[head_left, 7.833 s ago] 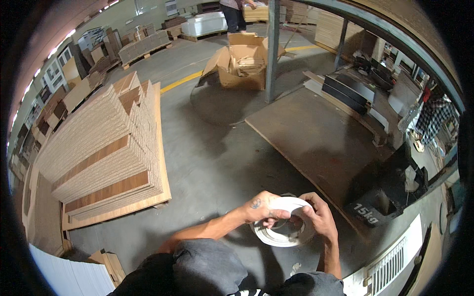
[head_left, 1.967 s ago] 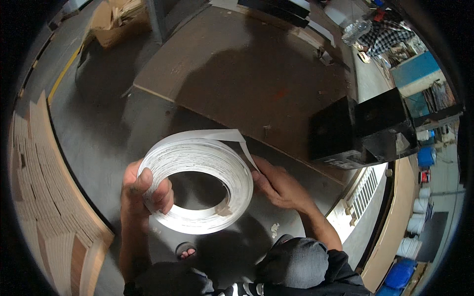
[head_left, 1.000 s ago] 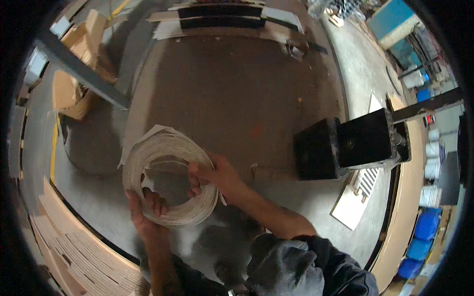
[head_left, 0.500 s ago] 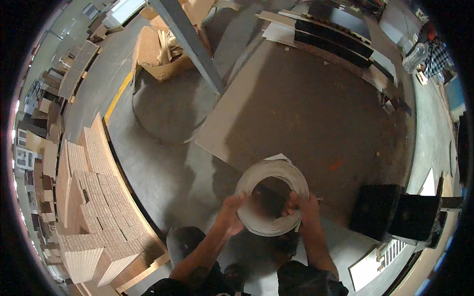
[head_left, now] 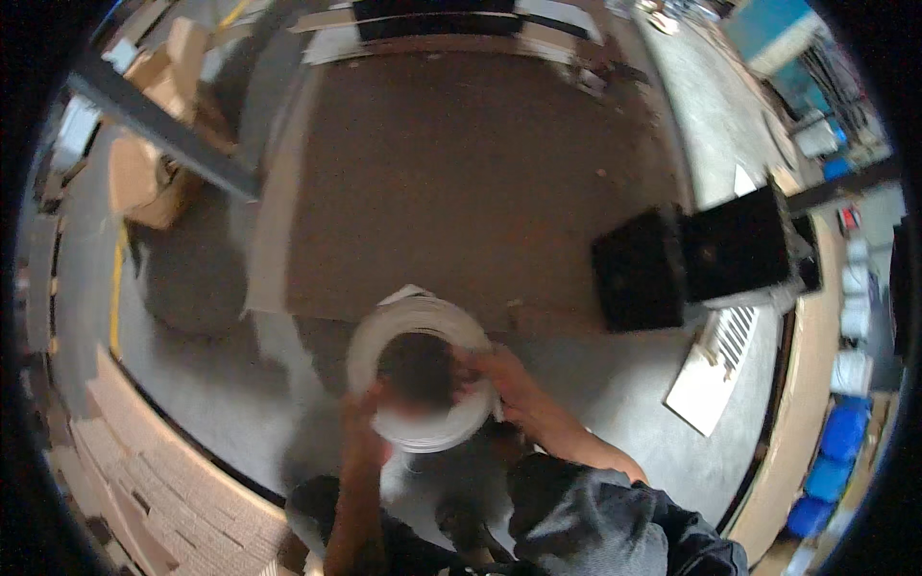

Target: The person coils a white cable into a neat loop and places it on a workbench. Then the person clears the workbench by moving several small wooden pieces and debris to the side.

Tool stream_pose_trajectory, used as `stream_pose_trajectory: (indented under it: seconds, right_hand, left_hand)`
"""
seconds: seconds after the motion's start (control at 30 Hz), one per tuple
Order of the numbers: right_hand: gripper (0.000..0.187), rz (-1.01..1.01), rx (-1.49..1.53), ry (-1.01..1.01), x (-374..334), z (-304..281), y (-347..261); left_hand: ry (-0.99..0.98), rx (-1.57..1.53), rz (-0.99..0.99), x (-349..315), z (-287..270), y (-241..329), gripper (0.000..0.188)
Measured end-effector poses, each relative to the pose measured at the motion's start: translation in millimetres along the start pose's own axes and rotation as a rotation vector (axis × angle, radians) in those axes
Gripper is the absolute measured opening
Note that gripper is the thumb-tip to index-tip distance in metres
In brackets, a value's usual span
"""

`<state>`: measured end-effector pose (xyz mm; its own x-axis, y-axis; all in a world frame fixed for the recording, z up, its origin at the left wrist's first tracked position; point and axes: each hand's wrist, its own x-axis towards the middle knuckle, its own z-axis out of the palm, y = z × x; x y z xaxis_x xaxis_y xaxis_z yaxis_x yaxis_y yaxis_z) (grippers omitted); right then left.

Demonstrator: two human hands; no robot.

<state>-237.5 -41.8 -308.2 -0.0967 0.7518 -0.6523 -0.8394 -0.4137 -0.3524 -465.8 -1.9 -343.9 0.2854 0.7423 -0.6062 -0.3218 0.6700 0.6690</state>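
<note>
Nearest, at the bottom of the view, the person's grey-clad legs and both forearms rise toward a large white coil of flat band (head_left: 423, 372), a wide ring with a dark open middle, held in front of the body above the grey concrete floor (head_left: 615, 403). The left hand (head_left: 363, 408) grips the coil's near-left rim, fingers closed on the band, though blur hides the fingertips. The right hand (head_left: 499, 376) is clamped on the coil's right rim, thumb on the inner edge. The coil sits between the two hands, tilted a little, with a loose end of band sticking up at its far edge.

To the near left lies a stack of light wooden boards (head_left: 144, 480), well apart from the coil. Just beyond the coil a broad brown board (head_left: 461, 173) lies flat, its near edge close to the coil's far rim. To the right stands a black boxy machine (head_left: 701, 254), and near it on the floor a white slatted panel (head_left: 720, 365). A grey steel post (head_left: 154, 125) slants across the far left, with open cardboard boxes (head_left: 144, 173) behind it. Along the right runs a pale wooden bench edge (head_left: 802, 403), with blue containers (head_left: 831, 451) beyond it. Nothing lies between the hands and the coil.
</note>
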Motion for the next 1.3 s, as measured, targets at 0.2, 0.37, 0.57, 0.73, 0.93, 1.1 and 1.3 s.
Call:
stream_pose_trajectory:
  seconds: [0.2,0.37,0.57,0.73,0.93,1.1,1.3]
  right_hand:
    - [0.018,-0.005,0.292,-0.215,-14.7,-14.7,7.0]
    - [0.019,-0.09,0.24,-0.047,-26.6,-3.1,5.9]
    - [0.021,-0.128,0.212,-0.002,-23.8,-14.0,4.6]
    - [0.019,-0.162,0.002,-0.021,-24.5,-21.6,-4.8]
    - [0.014,-0.089,0.173,-0.158,-24.2,-32.1,-6.3]
    - [0.021,-0.057,0.106,0.229,-19.3,-67.0,25.0]
    - [0.017,-0.161,0.106,0.238,-38.1,-42.8,8.1]
  left_hand:
    - [-0.052,-0.119,0.013,-20.1,36.0,13.5,0.02]
    - [-0.036,-0.115,0.045,-19.5,40.3,8.2,0.02]
    - [-0.023,-0.241,-0.019,-14.0,46.5,-2.2,0.024]
    - [-0.008,-0.205,-0.041,-13.9,55.0,-4.6,0.025]
    - [-0.141,-0.205,-0.024,-6.4,44.0,-16.3,0.026]
    - [-0.051,-0.236,-0.165,-3.1,41.2,-20.6,0.033]
    - [-0.13,-0.214,-0.183,1.6,45.4,-26.1,0.037]
